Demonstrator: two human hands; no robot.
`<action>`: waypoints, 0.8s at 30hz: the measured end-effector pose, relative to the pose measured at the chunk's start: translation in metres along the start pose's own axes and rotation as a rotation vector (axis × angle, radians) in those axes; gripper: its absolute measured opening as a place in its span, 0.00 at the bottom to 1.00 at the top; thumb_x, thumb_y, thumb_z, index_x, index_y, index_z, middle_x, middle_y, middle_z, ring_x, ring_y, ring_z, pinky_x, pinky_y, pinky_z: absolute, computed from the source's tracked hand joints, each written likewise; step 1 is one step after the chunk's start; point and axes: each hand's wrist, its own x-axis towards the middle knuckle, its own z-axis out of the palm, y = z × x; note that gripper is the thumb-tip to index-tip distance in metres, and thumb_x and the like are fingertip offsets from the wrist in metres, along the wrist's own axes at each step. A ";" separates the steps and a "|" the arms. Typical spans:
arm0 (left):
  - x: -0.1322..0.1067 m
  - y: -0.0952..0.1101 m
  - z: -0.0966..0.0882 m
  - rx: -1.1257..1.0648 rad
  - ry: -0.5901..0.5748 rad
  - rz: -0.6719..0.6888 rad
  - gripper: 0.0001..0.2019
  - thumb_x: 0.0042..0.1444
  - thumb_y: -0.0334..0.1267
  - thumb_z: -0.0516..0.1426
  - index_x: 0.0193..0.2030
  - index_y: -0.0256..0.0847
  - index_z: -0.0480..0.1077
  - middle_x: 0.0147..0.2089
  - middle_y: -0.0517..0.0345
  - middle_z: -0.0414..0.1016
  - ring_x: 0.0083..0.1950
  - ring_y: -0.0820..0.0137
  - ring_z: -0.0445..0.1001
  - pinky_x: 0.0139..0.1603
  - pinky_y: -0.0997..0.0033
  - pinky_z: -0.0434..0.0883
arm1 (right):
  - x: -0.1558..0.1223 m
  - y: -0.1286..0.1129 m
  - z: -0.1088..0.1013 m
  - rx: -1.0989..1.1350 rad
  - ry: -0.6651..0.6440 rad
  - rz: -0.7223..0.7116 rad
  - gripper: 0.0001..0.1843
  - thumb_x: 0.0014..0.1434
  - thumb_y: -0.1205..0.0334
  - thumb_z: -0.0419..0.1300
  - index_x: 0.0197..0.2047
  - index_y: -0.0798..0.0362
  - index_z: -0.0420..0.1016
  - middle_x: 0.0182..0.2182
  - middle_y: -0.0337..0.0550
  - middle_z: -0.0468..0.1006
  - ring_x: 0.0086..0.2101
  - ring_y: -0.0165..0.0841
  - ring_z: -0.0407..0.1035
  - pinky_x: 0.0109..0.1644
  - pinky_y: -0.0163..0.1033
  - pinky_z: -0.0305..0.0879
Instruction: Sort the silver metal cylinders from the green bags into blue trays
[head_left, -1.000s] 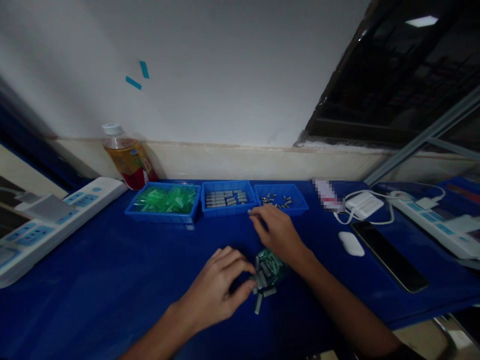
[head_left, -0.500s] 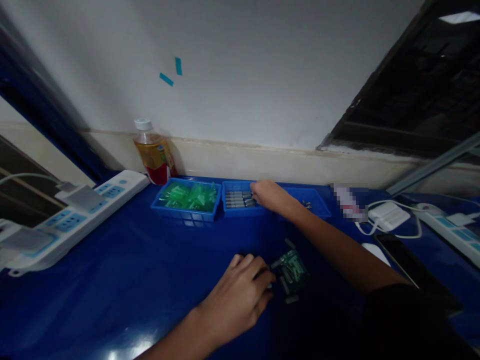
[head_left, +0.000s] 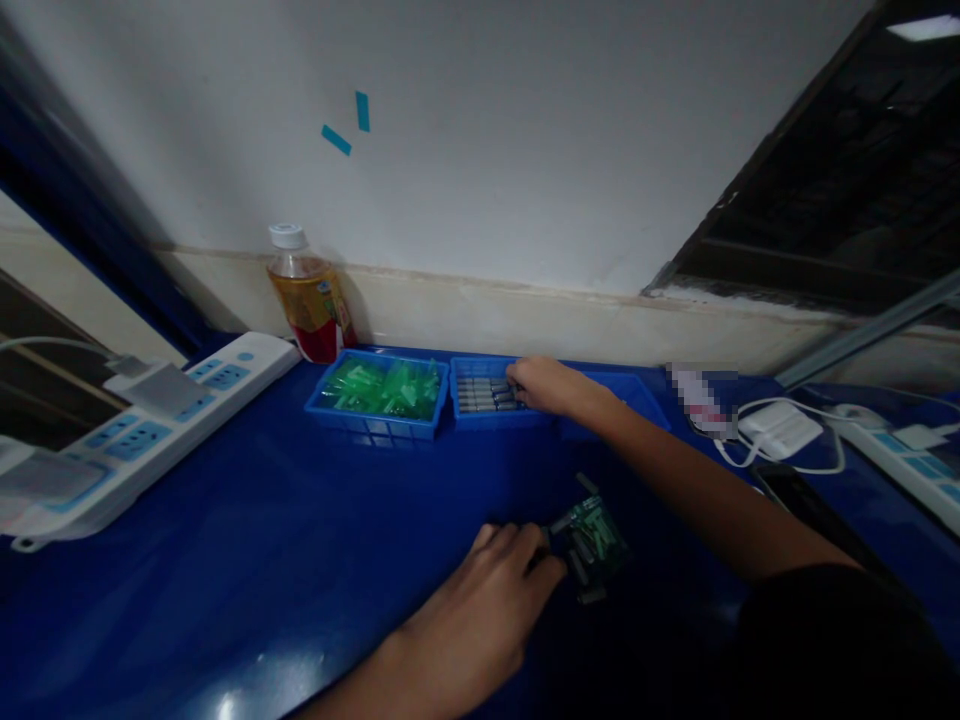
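My right hand [head_left: 551, 386] reaches into the middle blue tray [head_left: 480, 412], which holds several small grey metal pieces; its fingers are curled over them, and what they pinch is hidden. My left hand [head_left: 491, 597] rests on the blue table with fingers bent, touching a small pile of green and grey parts [head_left: 589, 540]. A blue tray of green plastic parts [head_left: 379, 392] stands left of the middle tray. A third blue tray [head_left: 637, 400] sits to the right, mostly hidden by my right arm.
A drink bottle [head_left: 307, 300] stands against the wall behind the trays. A white power strip [head_left: 142, 420] lies at left. A charger with cable [head_left: 776, 432], a dark phone [head_left: 817, 510] and another power strip [head_left: 911, 460] lie at right.
My right hand went from the table near the right tray into the middle tray. The left hand stayed by the pile. The camera view shifted left.
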 end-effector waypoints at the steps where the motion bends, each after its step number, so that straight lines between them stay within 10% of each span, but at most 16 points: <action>1: 0.000 0.000 0.000 -0.010 0.007 -0.009 0.24 0.50 0.17 0.48 0.50 0.44 0.64 0.47 0.55 0.66 0.48 0.64 0.67 0.54 0.57 0.65 | 0.000 0.001 0.001 0.010 0.006 0.003 0.11 0.57 0.69 0.56 0.43 0.59 0.75 0.41 0.56 0.77 0.42 0.40 0.71 0.41 0.36 0.61; 14: 0.011 -0.014 -0.009 -0.170 0.234 -0.017 0.16 0.58 0.23 0.48 0.51 0.42 0.64 0.45 0.55 0.68 0.47 0.66 0.67 0.51 0.63 0.67 | 0.006 0.001 -0.007 -0.123 -0.036 -0.161 0.11 0.57 0.71 0.55 0.43 0.58 0.75 0.40 0.55 0.78 0.39 0.39 0.72 0.38 0.36 0.60; 19: 0.011 -0.020 -0.011 -0.146 0.367 0.010 0.14 0.61 0.25 0.47 0.50 0.41 0.64 0.46 0.54 0.70 0.47 0.67 0.68 0.50 0.64 0.67 | -0.012 0.006 -0.012 -0.008 0.136 -0.131 0.08 0.58 0.66 0.57 0.41 0.58 0.74 0.38 0.53 0.77 0.38 0.39 0.71 0.41 0.38 0.61; 24: 0.008 -0.026 -0.024 -0.202 0.604 -0.104 0.08 0.63 0.31 0.48 0.47 0.41 0.65 0.43 0.55 0.72 0.45 0.68 0.71 0.46 0.68 0.68 | -0.082 -0.032 -0.002 0.450 0.608 -0.078 0.08 0.63 0.60 0.53 0.41 0.55 0.70 0.37 0.46 0.75 0.40 0.34 0.68 0.45 0.39 0.62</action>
